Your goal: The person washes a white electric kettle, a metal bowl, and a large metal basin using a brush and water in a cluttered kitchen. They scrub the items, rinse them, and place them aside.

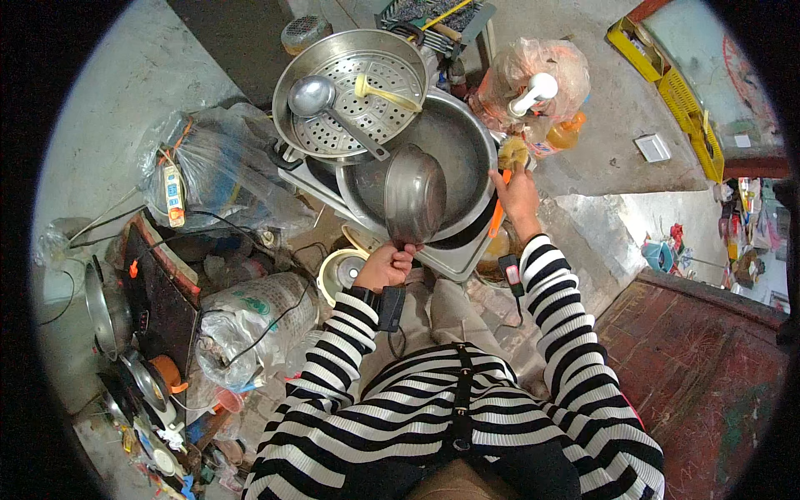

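My left hand [387,265] grips the near end of a deep metal bowl [420,197], which is tipped on its side over a large metal pan [465,147]. Whether the bowl has a handle there is hidden by my fingers. At the pan's right rim, my right hand [520,195] holds a brush with an orange handle [497,217] and yellowish bristles [514,152]. Behind the pan, a perforated steamer pot [350,134] overlaps its far left side. Inside the steamer lie a metal ladle [312,97] and a pale yellow, short-headed utensil [390,95].
A pale stand [459,265] supports the pan. Beyond it are a plastic-wrapped jug with a white pump [534,94] and an orange bottle [565,131]. Leftward stand a power strip [174,190], loose cables, a plastic-wrapped bundle [250,328] and a small cream pot [337,272].
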